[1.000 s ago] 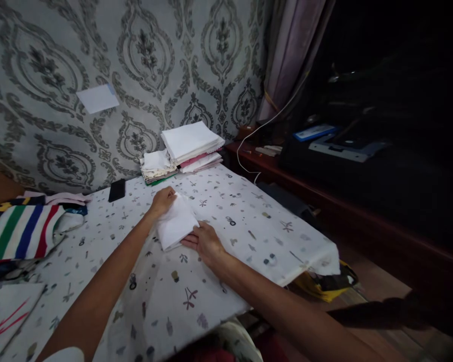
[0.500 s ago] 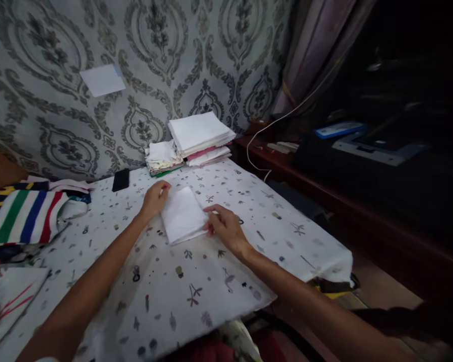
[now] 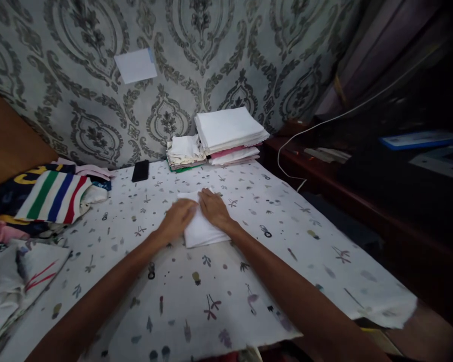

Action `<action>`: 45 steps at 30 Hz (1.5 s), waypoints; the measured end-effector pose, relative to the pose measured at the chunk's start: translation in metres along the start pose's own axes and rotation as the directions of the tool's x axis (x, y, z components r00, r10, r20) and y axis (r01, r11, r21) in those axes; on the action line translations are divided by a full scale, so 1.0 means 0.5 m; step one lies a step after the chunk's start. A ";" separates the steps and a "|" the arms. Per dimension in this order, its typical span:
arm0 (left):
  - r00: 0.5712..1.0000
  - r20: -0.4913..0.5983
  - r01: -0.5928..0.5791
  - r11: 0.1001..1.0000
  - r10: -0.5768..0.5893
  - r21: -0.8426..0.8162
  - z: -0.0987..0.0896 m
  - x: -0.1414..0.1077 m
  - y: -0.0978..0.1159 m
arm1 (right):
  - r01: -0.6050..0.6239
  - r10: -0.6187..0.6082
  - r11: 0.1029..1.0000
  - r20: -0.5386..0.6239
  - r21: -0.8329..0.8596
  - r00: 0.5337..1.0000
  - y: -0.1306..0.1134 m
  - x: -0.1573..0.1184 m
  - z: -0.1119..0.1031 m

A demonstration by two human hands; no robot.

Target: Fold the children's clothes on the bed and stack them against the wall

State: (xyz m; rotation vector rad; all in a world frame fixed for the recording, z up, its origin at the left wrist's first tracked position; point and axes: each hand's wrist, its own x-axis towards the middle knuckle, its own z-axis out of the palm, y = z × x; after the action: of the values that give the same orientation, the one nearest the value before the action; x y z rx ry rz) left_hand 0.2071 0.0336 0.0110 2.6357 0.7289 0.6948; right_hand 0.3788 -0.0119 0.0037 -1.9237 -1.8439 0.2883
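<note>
A folded white cloth (image 3: 206,234) lies on the patterned sheet in front of me. My right hand (image 3: 215,208) rests flat on its upper part, fingers stretched out. Over the cloth's left side is my left hand (image 3: 179,218), somewhat blurred, with its fingers extended toward the right hand; it appears to touch the cloth. Neither hand grips the fabric. Parts of the cloth are hidden beneath both hands.
Behind the cloth stand a small stack of folded cloths (image 3: 184,148) and a taller stack of white folded fabric (image 3: 230,128). A black phone (image 3: 140,171) lies left of them. Clothes, including a striped garment (image 3: 56,196), are piled left. A white cable (image 3: 287,171) hangs at right.
My right hand has moved from the cloth's right edge onto its top and flattened. My left hand has come in over the left side. The view has shifted left.
</note>
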 end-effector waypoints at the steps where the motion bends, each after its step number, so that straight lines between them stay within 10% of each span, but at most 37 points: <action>1: 0.993 -0.073 0.095 0.995 -0.097 -0.023 -0.011 0.018 -0.024 | -0.002 0.002 1.000 0.009 -0.005 1.000 0.000 -0.001 0.001; 5: 0.942 -0.045 0.325 0.939 -0.331 -0.111 -0.032 0.089 -0.102 | -0.030 0.030 0.999 0.047 -0.011 0.998 -0.004 0.000 0.004; 15: 0.948 0.195 0.313 0.834 -0.249 -0.454 -0.031 0.109 -0.137 | -0.031 0.031 1.000 0.081 0.003 0.996 -0.007 0.000 0.004; 22: 0.984 0.121 0.134 0.991 -0.131 -0.012 -0.042 0.095 -0.134 | -0.014 0.022 0.997 0.104 -0.079 0.994 -0.009 -0.002 0.007; 29: 0.985 -0.075 0.163 0.971 -0.153 0.172 -0.061 -0.007 -0.015 | -0.015 0.026 0.995 0.109 -0.096 0.994 -0.007 0.000 0.012; 35: 0.974 0.202 0.042 0.953 -0.106 0.299 -0.036 -0.124 0.125 | -0.009 0.019 0.996 0.110 -0.091 0.994 -0.004 0.003 0.015; 45: 0.965 0.162 0.125 0.902 -0.208 0.413 -0.033 -0.131 0.143 | -0.011 0.018 0.998 0.116 -0.064 0.993 -0.011 -0.001 0.004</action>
State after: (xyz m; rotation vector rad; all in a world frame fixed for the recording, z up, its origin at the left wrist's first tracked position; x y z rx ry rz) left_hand 0.1774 -0.0581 0.0308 2.8971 1.1210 0.2374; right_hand 0.3730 -0.0121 0.0045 -2.0020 -1.9355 0.3585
